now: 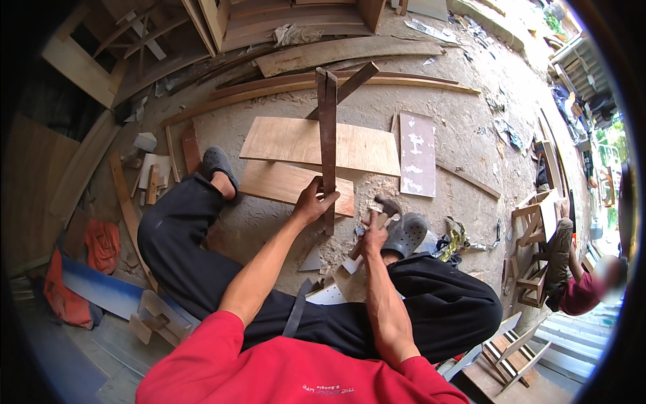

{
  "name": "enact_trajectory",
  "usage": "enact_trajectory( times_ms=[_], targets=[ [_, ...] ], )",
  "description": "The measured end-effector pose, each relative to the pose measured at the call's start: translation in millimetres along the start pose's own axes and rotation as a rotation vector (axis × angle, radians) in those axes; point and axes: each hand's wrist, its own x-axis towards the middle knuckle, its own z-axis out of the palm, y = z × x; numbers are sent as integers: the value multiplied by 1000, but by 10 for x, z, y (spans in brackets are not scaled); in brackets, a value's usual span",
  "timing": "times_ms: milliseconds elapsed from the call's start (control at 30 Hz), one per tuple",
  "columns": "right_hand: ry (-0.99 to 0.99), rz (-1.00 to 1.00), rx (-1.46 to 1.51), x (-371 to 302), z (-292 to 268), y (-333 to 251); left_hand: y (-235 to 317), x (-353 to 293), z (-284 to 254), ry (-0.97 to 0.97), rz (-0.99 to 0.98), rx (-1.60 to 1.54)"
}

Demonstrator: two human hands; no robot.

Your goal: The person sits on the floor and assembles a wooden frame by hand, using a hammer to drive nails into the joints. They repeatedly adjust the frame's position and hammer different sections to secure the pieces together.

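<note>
My left hand grips the lower part of a long dark brown wooden strip, thumb on one side and fingers at its edge. The strip lies over two light plywood boards, a wider far board and a nearer board. My right hand is closed round the handle of a hammer, its head near my right shoe and apart from the strip. Another dark wooden piece slants out from behind the strip's far end.
A brown panel with white patches lies right of the boards. Long planks stretch across the back, before a wooden cabinet. Scraps and an orange cloth lie at left. At far right, another person sits near wooden frames.
</note>
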Motion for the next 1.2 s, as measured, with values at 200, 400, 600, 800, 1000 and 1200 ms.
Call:
enact_trajectory(
  times_ms=[200,400,600,800,1000,1200],
  targets=[
    [-34,-174,96,130,-90,-931,251,-13,32,37,-140,222],
    [-120,-147,131,12,59,-1371,242,-92,-7,151,-147,178],
    [-216,-154,190,-141,181,-1577,180,-213,103,287,11,7],
    [-330,-243,301,-218,258,-1744,222,-169,73,267,25,-63],
    [-339,-301,206,-194,230,-1798,179,26,54,284,114,-21],
    [-307,-231,241,-121,206,-1758,402,86,-34,100,-94,-139]
  ],
)
